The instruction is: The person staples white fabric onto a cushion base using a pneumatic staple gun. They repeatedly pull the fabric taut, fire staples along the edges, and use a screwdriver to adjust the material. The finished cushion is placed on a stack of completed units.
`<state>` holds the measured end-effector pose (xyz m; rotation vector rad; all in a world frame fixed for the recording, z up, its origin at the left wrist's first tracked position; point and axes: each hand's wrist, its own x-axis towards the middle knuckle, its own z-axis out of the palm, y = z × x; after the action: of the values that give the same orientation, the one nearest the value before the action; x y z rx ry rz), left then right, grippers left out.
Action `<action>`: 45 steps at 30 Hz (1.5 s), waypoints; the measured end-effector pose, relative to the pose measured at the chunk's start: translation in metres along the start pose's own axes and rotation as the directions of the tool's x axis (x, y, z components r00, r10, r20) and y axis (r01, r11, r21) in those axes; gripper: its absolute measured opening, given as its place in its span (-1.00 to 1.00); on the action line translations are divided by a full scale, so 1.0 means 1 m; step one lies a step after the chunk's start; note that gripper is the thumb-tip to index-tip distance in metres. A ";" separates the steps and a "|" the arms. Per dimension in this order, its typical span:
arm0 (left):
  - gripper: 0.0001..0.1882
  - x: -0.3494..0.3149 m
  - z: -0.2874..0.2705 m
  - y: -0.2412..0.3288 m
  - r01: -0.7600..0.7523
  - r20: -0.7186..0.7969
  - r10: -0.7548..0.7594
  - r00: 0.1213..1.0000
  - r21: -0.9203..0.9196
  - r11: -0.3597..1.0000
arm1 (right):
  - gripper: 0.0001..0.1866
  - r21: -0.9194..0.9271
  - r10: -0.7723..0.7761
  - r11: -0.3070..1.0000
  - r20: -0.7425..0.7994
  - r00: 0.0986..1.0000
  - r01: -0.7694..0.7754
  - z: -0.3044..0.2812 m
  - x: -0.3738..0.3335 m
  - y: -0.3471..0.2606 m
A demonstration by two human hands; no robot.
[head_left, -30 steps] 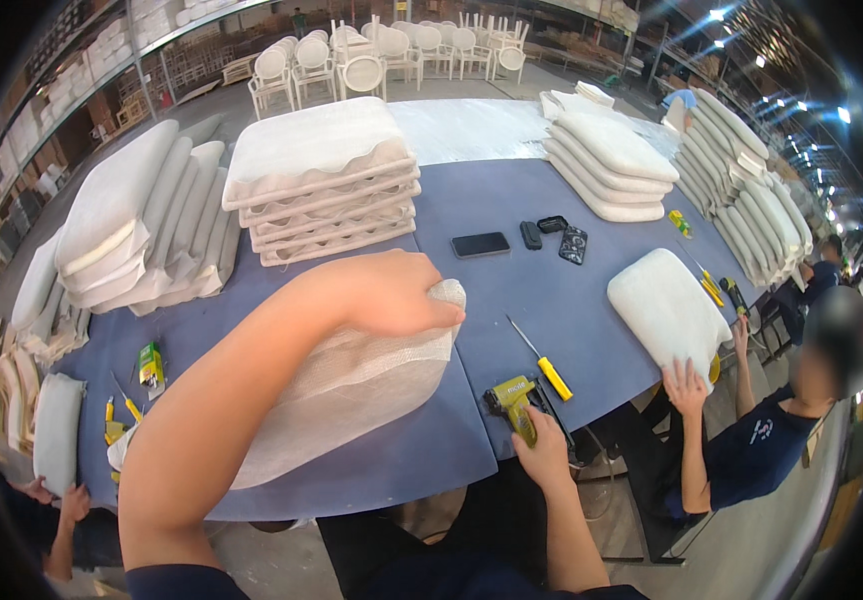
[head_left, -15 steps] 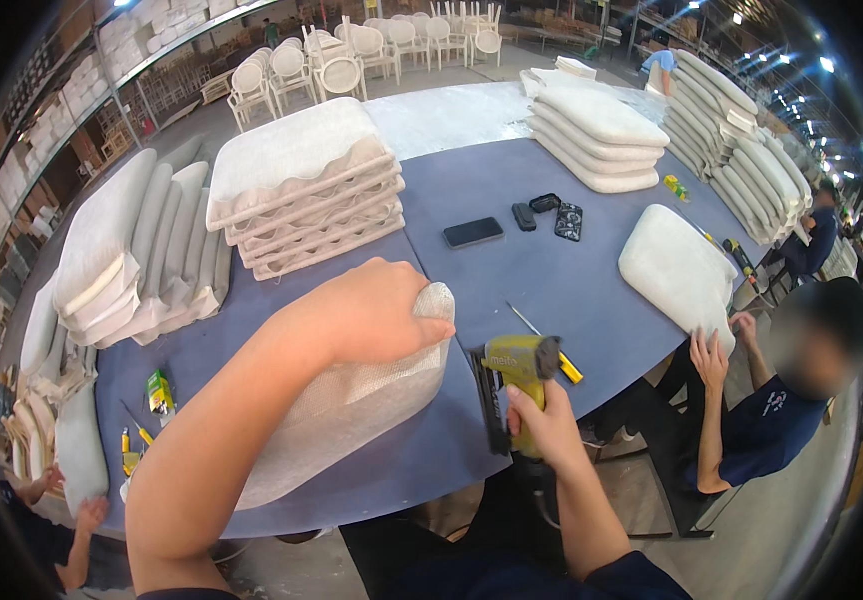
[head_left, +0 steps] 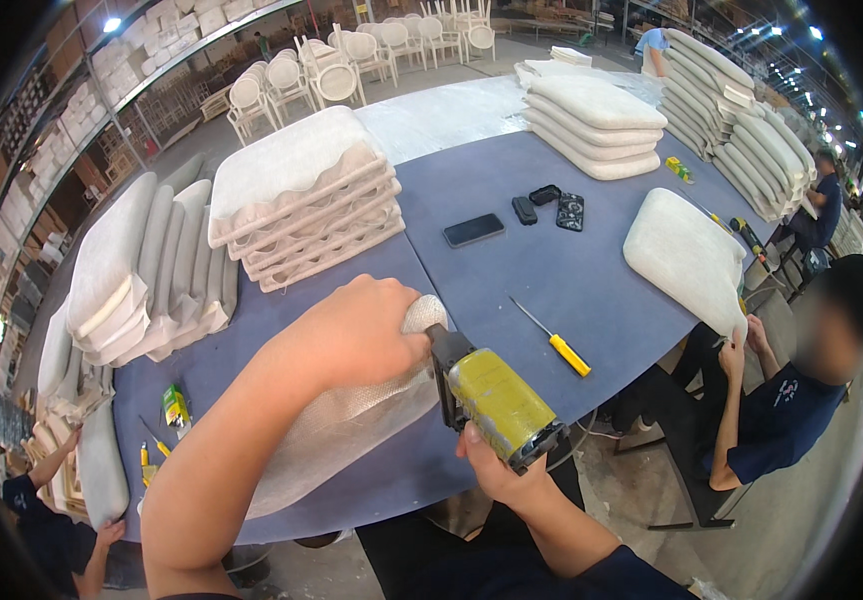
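Note:
My left hand is closed on the edge of a pale fabric-covered seat cushion, which stands tilted on the blue table. My left forearm hides part of the cushion. In my right hand is a yellow-green staple gun with a black nose and a hose. The gun's nose meets the cushion's edge right beside my left fingers; whether it presses on the fabric I cannot tell. A yellow-handled screwdriver lies on the table to the right of the gun.
Stacked cushions stand behind my left hand, with leaning cushions farther left. A phone and small black cases lie mid-table. At right, a co-worker holds another cushion; at lower left another person works.
My right hand has raised and turned the staple gun, bringing its nose left to the cushion's edge. My left hand keeps its grip. The co-worker's hands on the right have shifted along their cushion.

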<state>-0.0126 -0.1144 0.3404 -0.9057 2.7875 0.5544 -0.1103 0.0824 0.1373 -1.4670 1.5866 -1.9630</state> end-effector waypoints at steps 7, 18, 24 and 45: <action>-0.53 -0.002 0.008 -0.004 -0.059 -0.094 0.055 0.994 -0.033 0.998 | -0.84 -0.023 -0.112 0.993 0.075 0.991 0.114 -0.005 0.004 -0.007; -0.58 -0.003 0.015 0.005 -0.046 -0.088 0.047 0.995 0.013 0.999 | -0.86 -0.047 -0.079 0.995 0.088 0.993 0.083 -0.014 0.021 -0.030; -0.60 -0.009 0.023 0.007 -0.071 -0.130 0.077 0.989 0.047 0.996 | -0.82 -0.052 0.066 0.997 0.140 0.988 -0.059 -0.020 0.015 -0.035; -0.46 -0.127 -0.013 -0.035 -0.367 -0.141 0.350 0.926 -0.123 0.922 | -0.48 -0.441 0.477 0.805 0.087 0.874 -0.396 -0.098 0.013 0.103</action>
<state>0.1103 -0.0779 0.3751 -0.4566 3.0741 0.7919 -0.2344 0.0932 0.0664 -1.2124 2.1031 -1.2376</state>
